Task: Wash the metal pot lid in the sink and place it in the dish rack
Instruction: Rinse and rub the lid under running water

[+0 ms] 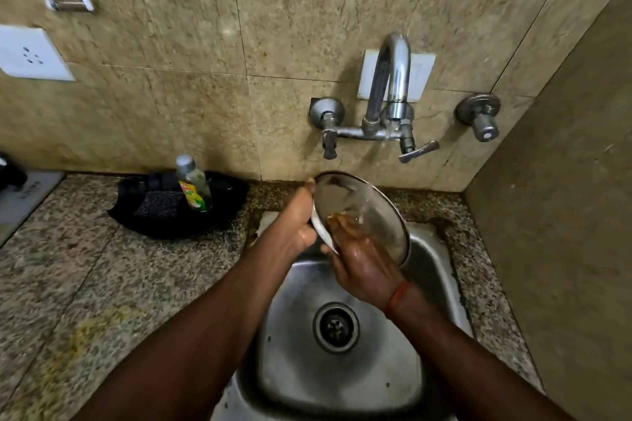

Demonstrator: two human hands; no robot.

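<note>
A round metal pot lid is held tilted above the back of the steel sink, under the curved tap. Water runs from the spout onto the lid. My left hand grips the lid's left rim, thumb on the front and fingers behind. My right hand lies wet on the lid's inner face, with its fingers pressed flat against the metal. No dish rack is in view.
A black tray on the granite counter left of the sink holds a dish soap bottle and a dark scrub pad. The sink drain is open. Two wall valves flank the tap. A side wall stands close on the right.
</note>
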